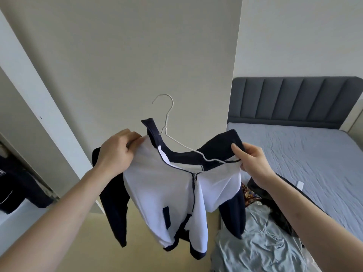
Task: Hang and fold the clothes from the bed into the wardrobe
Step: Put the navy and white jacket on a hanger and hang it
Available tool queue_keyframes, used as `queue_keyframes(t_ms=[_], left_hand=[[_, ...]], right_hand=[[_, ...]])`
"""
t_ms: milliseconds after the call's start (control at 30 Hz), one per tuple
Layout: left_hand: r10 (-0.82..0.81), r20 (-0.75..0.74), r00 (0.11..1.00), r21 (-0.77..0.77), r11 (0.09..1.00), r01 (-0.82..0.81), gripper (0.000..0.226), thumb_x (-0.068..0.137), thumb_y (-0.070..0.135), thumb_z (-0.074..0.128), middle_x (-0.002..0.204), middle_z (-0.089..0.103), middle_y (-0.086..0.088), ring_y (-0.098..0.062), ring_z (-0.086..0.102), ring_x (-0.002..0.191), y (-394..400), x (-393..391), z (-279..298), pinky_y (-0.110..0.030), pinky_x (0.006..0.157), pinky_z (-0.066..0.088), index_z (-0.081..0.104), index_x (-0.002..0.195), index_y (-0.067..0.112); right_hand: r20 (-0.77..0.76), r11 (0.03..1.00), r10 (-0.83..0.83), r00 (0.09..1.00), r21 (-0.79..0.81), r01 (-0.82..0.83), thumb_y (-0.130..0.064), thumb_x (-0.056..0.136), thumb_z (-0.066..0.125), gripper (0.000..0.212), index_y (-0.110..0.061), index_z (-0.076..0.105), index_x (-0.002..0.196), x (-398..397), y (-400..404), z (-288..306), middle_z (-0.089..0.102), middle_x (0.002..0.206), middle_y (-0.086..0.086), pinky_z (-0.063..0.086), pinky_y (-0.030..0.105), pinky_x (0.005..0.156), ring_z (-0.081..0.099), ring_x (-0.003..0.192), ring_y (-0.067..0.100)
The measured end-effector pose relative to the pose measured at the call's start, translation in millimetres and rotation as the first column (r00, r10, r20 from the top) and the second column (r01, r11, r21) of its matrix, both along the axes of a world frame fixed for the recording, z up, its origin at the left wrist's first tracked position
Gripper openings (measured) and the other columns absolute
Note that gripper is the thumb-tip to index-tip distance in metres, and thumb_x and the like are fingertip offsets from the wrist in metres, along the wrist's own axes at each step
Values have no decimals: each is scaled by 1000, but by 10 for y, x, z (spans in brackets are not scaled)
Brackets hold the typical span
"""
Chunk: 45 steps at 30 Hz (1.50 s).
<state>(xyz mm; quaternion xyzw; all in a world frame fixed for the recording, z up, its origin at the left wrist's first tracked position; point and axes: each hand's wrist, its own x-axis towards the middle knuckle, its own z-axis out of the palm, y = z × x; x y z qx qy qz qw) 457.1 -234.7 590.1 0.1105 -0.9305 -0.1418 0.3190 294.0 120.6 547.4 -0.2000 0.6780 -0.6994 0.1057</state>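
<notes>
Mid-frame, a person fits a white-and-navy jacket [172, 195] onto a white wire hanger [177, 142]. The left hand [115, 152] grips one shoulder; the right hand [251, 160] pinches the collar, apparently over the hanger's arm. Next: seat both shoulders, then carry it to the wardrobe [21, 173] at left; more clothes [261, 242] wait on the bed [314, 154], lower right.

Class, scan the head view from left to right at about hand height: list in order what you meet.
Dark garment in the wardrobe → left hand → white hanger in the white-and-navy jacket → right hand → bed.
</notes>
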Motion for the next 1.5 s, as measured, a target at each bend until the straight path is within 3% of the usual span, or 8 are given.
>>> queue_keyframes(t_ms=[300,533,700,833,1100,1300,1400,1500], left_hand=[[-36,-12,999,-37,999,35,31,102,48,44,79,54,8,-15,54,75,87,-75,-19,-32,61,40,66,90,30],[22,81,996,-140,990,-10,31,103,48,45,80,52,10,-12,53,78,261,-124,-194,-30,58,41,63,86,29],[99,184,978,131,984,-124,26,103,45,47,76,58,11,-18,58,78,417,-236,-323,-31,59,34,59,86,31],[51,114,992,378,921,-91,25,100,44,53,62,55,8,-16,54,66,479,-183,-391,-33,58,39,58,80,29],[-162,-7,987,447,882,148,25,98,40,54,60,48,7,-11,44,59,873,-81,-364,-33,59,38,59,81,24],[-341,25,940,455,841,293,20,101,31,57,63,50,6,-11,44,61,1355,-257,-303,-28,59,37,62,84,21],[-440,30,898,499,785,368,21,102,28,57,66,53,2,-12,46,63,1632,-346,-288,-22,59,36,64,84,19],[-526,34,850,564,712,418,22,102,27,57,72,56,-6,-24,51,71,1951,-438,-306,-26,64,39,64,85,15]], right_hand=[[-3,994,-93,996,-50,93,-34,101,63,42,3,62,81,-4,100,-17,43,64,5,28,19,44,34,50,9],[-129,996,-51,990,-80,41,-29,101,62,26,-10,73,89,153,-201,387,44,68,8,30,27,46,37,49,12],[-369,935,323,871,270,-232,-23,98,61,22,-38,76,100,441,-562,568,68,78,-12,49,20,53,56,62,12],[-432,836,416,800,528,-150,-25,97,63,23,-36,75,113,455,-581,408,69,93,-16,46,7,71,63,83,4],[-294,870,342,893,457,-183,-45,91,67,30,-55,65,118,508,-175,-68,67,114,-24,56,19,79,68,98,1],[-516,943,-149,843,182,278,-37,98,61,16,-44,72,107,458,437,-146,54,112,-18,49,17,76,60,100,7],[-595,828,-197,779,325,457,-34,93,72,50,-39,52,138,334,818,-154,47,127,-19,53,19,71,60,87,4],[-575,785,-168,801,413,461,-41,95,66,42,-34,57,135,272,1154,-202,55,124,-22,50,24,75,61,82,2]])
